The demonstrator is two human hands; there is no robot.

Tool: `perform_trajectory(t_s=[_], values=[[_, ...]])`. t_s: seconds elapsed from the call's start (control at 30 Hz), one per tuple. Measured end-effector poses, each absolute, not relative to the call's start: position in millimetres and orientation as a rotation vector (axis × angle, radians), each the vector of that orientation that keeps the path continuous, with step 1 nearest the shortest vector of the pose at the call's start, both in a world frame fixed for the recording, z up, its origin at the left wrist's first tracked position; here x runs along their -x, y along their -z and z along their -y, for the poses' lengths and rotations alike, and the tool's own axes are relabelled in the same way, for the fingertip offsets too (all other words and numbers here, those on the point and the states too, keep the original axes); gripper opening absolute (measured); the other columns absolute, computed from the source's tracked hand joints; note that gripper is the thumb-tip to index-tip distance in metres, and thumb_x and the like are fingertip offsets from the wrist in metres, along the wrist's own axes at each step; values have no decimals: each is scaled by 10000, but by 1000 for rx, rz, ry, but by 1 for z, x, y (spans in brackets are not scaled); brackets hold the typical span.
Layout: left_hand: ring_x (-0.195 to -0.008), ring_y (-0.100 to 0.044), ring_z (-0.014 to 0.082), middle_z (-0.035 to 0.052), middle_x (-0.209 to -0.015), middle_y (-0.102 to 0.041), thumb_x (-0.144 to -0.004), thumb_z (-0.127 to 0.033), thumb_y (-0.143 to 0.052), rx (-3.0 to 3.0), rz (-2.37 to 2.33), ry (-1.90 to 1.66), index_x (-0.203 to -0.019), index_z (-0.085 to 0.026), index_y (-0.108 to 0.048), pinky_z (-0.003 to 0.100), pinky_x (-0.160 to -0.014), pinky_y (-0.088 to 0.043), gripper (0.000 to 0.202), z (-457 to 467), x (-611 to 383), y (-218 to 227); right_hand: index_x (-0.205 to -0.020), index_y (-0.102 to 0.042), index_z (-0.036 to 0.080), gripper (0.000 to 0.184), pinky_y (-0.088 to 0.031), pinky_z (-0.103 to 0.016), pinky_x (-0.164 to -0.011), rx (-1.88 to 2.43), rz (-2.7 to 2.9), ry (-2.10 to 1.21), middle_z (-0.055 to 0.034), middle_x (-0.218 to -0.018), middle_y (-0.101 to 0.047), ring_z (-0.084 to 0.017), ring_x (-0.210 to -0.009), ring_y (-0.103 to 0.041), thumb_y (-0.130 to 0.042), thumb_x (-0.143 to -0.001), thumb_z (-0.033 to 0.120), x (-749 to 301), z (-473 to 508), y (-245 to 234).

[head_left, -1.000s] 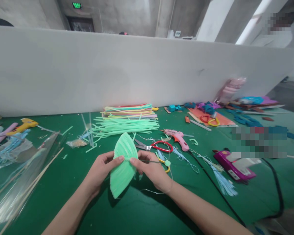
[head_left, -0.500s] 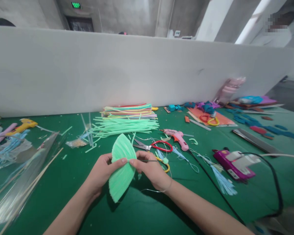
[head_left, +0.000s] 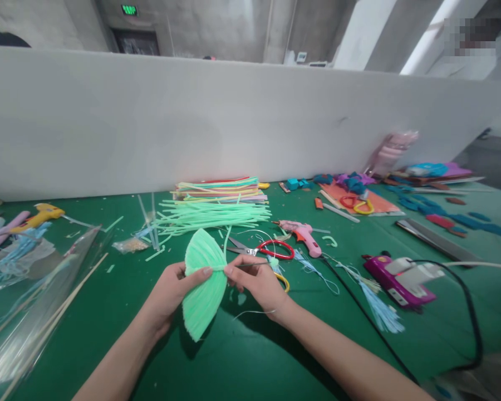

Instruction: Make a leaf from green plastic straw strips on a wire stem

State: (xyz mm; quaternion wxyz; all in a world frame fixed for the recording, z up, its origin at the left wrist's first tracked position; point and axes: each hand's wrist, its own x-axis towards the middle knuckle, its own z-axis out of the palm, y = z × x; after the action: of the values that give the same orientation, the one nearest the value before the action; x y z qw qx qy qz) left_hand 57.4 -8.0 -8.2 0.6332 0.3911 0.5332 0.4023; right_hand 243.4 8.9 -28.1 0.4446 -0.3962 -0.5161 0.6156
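Observation:
A light-green bundle of chenille stems (head_left: 204,303), flared at both ends like a bow, is held above the green table. My left hand (head_left: 173,289) is closed on it, thumb pressing its middle and fingers hidden behind. My right hand (head_left: 256,281) pinches a green chenille stem at the bundle's right edge, where a strip crosses the middle. One stem end (head_left: 227,239) sticks up there. A thin dark wire and a clear looped strand run by my right hand. Just behind that hand lie red-handled scissors (head_left: 275,249), with a yellow handle (head_left: 282,282) partly hidden below.
Green chenille stems (head_left: 217,216) lie in a pile behind the bundle. A pink glue gun (head_left: 303,234), blue tassels (head_left: 379,309) and a purple power strip (head_left: 396,284) with a cable are to the right. Plastic sleeves (head_left: 45,306) and a yellow glue gun (head_left: 42,216) lie left.
The bundle and my left hand have shifted slightly left. My right thumb and fingers have come off the bundle's face to its right edge, and more of the strip across the middle shows.

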Motion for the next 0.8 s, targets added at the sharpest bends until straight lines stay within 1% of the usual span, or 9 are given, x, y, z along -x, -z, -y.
perform_trajectory(t_s=[0.07, 0.17, 0.33, 0.43, 0.5, 0.6, 0.8], values=[[-656, -685, 215, 127, -807, -760, -651, -395, -809, -902, -1240, -907, -838, -95, -733, 287, -607, -526, 362, 8, -58, 7, -658, -631, 165, 319, -349, -203, -465, 975, 1295, -1522, 30, -558, -566, -76, -497, -450, -766, -674, 454, -244, -9, 27], [-661, -692, 221, 128, -817, -764, -647, -386, -812, -882, -1236, -893, -845, -102, -740, 289, -608, -529, 354, 8, -59, 7, -637, -637, 170, 320, -348, -211, -468, 984, 1306, -1507, 27, -555, -560, -82, -504, -448, -777, -656, 458, -245, -9, 27], [-697, -700, 225, 138, -841, -768, -639, -361, -822, -840, -1189, -842, -854, -99, -745, 292, -652, -538, 348, 8, -60, 8, -643, -647, 166, 331, -358, -219, -476, 1004, 1353, -1493, 21, -561, -568, -85, -504, -455, -764, -663, 475, -249, -11, 28], [-708, -701, 224, 130, -850, -767, -647, -370, -817, -855, -1207, -856, -875, -107, -740, 295, -656, -540, 357, 8, -61, 8, -679, -647, 160, 338, -375, -216, -479, 985, 1334, -1549, 19, -573, -584, -87, -506, -475, -759, -669, 480, -249, -11, 27], [-712, -701, 224, 121, -855, -767, -650, -365, -815, -871, -1206, -875, -887, -114, -735, 292, -649, -539, 354, 9, -62, 7, -692, -642, 159, 343, -378, -212, -475, 973, 1295, -1593, 23, -567, -582, -87, -505, -480, -770, -656, 476, -248, -11, 27], [-679, -695, 214, 105, -822, -766, -647, -348, -818, -873, -1187, -906, -879, -120, -730, 287, -624, -533, 337, 10, -64, 8, -659, -624, 156, 342, -365, -206, -469, 951, 1269, -1610, 28, -549, -573, -77, -491, -459, -785, -647, 456, -245, -10, 28], [-621, -680, 196, 76, -749, -757, -630, -331, -828, -841, -1177, -948, -847, -125, -730, 269, -576, -514, 315, 9, -65, 9, -626, -598, 161, 347, -342, -210, -479, 930, 1229, -1591, 32, -533, -555, -76, -489, -453, -764, -674, 461, -243, -9, 29]])
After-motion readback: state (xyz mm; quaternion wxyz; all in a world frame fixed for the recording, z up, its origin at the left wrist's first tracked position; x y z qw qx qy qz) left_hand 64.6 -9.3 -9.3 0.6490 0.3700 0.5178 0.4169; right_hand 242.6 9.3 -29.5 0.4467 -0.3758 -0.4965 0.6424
